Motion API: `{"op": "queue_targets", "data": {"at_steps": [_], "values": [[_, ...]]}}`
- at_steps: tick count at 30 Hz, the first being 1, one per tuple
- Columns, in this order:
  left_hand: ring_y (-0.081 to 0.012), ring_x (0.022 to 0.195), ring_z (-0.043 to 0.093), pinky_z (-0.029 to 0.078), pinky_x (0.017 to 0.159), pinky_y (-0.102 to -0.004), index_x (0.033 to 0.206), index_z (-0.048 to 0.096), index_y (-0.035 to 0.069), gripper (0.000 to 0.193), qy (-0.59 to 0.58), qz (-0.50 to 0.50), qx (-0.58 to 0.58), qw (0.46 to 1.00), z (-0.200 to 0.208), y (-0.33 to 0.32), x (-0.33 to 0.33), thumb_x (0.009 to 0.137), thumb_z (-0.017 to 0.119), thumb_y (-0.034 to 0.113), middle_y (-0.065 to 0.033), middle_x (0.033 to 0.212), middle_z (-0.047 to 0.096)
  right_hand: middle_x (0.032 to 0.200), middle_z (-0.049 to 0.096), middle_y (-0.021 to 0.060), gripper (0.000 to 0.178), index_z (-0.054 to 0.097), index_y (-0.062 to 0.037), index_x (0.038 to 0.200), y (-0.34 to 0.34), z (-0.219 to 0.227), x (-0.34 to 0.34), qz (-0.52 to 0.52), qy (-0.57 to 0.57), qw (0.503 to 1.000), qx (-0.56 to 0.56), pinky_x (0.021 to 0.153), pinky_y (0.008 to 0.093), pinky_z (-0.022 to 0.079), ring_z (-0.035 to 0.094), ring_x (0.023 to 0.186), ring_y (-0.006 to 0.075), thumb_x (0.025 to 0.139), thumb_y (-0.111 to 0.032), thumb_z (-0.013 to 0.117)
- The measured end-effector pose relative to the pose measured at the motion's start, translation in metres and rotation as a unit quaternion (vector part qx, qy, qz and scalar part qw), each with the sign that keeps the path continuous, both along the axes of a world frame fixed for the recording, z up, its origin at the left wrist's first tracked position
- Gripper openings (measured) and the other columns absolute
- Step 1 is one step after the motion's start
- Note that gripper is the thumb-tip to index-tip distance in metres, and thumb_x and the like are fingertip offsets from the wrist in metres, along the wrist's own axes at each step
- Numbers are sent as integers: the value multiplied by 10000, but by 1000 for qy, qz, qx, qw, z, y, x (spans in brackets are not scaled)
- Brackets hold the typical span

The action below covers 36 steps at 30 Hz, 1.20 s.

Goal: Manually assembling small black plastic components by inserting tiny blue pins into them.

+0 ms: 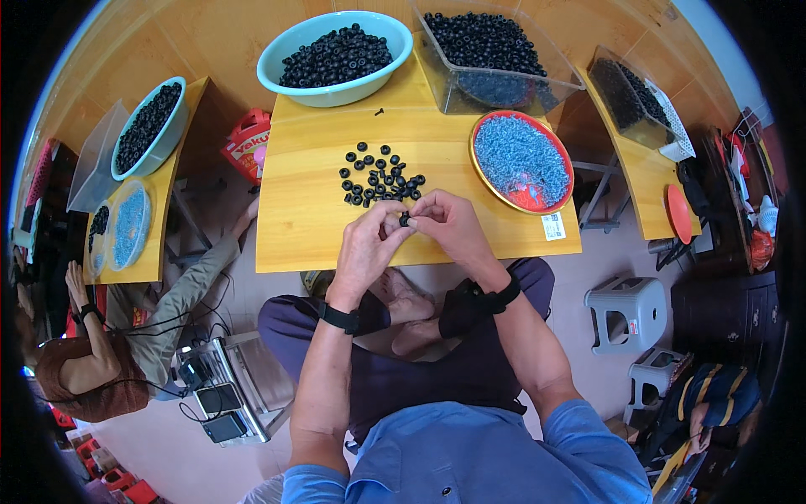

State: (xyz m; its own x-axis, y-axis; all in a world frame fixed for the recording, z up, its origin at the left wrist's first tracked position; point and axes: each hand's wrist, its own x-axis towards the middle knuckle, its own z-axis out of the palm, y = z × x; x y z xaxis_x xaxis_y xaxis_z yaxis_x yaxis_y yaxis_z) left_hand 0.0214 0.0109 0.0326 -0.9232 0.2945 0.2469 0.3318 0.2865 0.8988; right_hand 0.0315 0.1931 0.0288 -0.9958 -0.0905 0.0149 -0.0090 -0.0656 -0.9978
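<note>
Over the table's near edge, my left hand and my right hand meet, fingertips pinched together. Between them is a small black plastic part, held by both; the fingers cover most of it. Just beyond my fingertips lies a loose cluster of similar small round black parts, some with a hole in the middle. To the right of the cluster, a red round tray with a yellow rim holds a heap of thin blue-grey pieces, too small to name surely.
A light-blue basin and a clear plastic bin, both full of black parts, stand along the yellow table's far side. At left, a co-worker sits by another table. Grey stools stand on the right.
</note>
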Motion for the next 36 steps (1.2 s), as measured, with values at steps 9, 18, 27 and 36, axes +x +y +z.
{"op": "queue_targets", "data": {"at_steps": [9, 18, 27, 36], "values": [[-196, 638, 551, 503, 619, -335, 1124, 663, 34, 304, 11, 19, -43, 999, 0, 2, 6, 844, 781, 37, -88, 729, 558, 874, 686, 4, 108, 655, -2, 956, -4, -7, 4, -13, -5, 999, 43, 724, 205, 511, 627, 797, 50, 878, 14, 729], [-288, 698, 618, 522, 657, -398, 1131, 645, 37, 284, 32, 22, -72, 997, 4, 7, -5, 866, 745, 51, -132, 780, 600, 861, 694, 14, 70, 673, 5, 937, -13, -8, -2, -67, 12, 993, 96, 710, 216, 516, 631, 778, 54, 880, -2, 714], [-344, 767, 629, 521, 717, -439, 1131, 601, 12, 265, 77, 4, -77, 994, -4, 2, 5, 891, 708, 44, -173, 838, 593, 815, 689, 4, 49, 681, 1, 910, -18, -13, 15, -95, 12, 992, 81, 681, 224, 508, 618, 751, 44, 883, -32, 704], [-357, 758, 636, 524, 682, -422, 1062, 610, -5, 213, 108, 5, -68, 992, 1, -1, 6, 872, 699, 24, -183, 833, 609, 855, 692, 10, 56, 674, 4, 934, -20, -11, 13, -77, 24, 993, 82, 681, 204, 498, 610, 757, 37, 893, -11, 709]]}}
